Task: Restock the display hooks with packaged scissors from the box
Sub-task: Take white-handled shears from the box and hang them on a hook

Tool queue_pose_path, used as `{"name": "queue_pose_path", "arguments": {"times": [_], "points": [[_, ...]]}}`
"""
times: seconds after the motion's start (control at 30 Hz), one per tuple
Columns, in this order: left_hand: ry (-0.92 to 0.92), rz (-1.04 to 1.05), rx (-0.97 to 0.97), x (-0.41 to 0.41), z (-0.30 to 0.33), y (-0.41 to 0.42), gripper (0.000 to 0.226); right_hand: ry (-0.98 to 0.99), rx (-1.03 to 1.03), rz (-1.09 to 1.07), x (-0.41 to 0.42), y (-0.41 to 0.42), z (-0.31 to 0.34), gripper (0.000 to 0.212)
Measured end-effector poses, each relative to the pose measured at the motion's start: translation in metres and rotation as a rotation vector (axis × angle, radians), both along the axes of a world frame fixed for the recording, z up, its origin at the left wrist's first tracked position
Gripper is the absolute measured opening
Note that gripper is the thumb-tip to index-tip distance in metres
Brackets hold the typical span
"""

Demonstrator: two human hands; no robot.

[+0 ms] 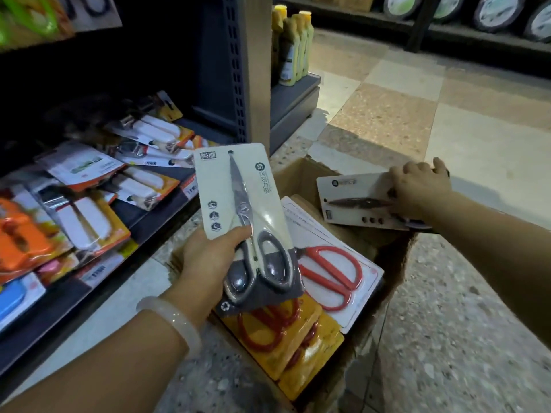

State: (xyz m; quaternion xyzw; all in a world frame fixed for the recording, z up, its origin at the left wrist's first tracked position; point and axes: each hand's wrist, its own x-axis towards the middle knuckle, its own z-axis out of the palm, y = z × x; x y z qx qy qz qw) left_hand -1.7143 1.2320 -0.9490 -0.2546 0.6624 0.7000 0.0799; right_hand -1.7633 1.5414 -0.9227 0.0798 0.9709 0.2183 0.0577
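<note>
Progress: early | left hand [208,257] grips cream-carded kitchen scissors [247,222] above cardboard box [301,177] | right hand [417,189] grips second pack [354,201] at box edge | none hung; hooks unseen; red-handled packs [331,275] remain inside box

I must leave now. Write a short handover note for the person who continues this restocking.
Left hand: holds a cream-card scissors pack upright, above the box.
Right hand: grips a second cream pack, lying sideways at the box's far edge.
In the box: red-handled scissors on a white card and yellow packs.
Done: two packs lifted. Left: hang both, then the rest. No hooks visible here.
</note>
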Motion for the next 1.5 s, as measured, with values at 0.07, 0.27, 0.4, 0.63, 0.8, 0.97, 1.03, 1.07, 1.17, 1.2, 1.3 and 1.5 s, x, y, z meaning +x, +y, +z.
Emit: {"name": "queue_pose_path", "arguments": {"times": [0.07, 0.27, 0.4, 0.63, 0.8, 0.97, 1.03, 1.07, 1.17, 1.2, 1.3, 1.5], "points": [[0.010, -0.054, -0.060, 0.003, -0.004, -0.011, 0.031, 0.018, 0.055, 0.025, 0.000, -0.004, -0.004, 0.055], [0.045, -0.037, -0.090, 0.005, -0.005, -0.036, 0.028, 0.189, -0.208, 0.009, -0.007, -0.044, 0.031, 0.033], [0.099, 0.044, -0.069, -0.004, 0.006, -0.050, 0.028, 0.259, -0.688, 0.046, -0.017, -0.089, 0.069, 0.035], [0.161, 0.161, -0.037, -0.005, 0.039, -0.089, 0.018, 0.215, -1.472, 0.028, 0.000, -0.185, 0.048, 0.020], [0.174, 0.248, -0.052, 0.020, 0.043, -0.146, 0.023, 0.195, -1.656, 0.021, 0.011, -0.244, 0.025, 0.021], [0.203, 0.328, -0.040, 0.062, 0.054, -0.215, 0.019, 0.132, -1.770, 0.177, 0.031, -0.312, 0.028, 0.016], [0.233, 0.356, -0.060, 0.087, 0.062, -0.248, 0.024, 0.080, -1.800, 0.266, 0.045, -0.348, 0.034, 0.014], [0.254, 0.377, -0.070, 0.101, 0.067, -0.265, 0.025, 0.041, -1.831, 0.290, 0.051, -0.367, 0.033, 0.009], [0.315, 0.471, -0.116, 0.146, 0.088, -0.311, 0.021, -0.041, -1.908, 0.313, 0.078, -0.423, 0.040, 0.009], [0.339, 0.492, -0.141, 0.162, 0.096, -0.327, 0.022, -0.061, -1.927, 0.341, 0.088, -0.441, 0.044, 0.010], [0.407, 0.556, -0.254, 0.209, 0.123, -0.372, 0.027, -0.098, -1.971, 0.467, 0.124, -0.492, 0.065, 0.009], [0.545, 0.659, -0.318, 0.290, 0.159, -0.440, 0.048, -0.173, -2.040, 0.593, 0.180, -0.578, 0.102, 0.020]]}}
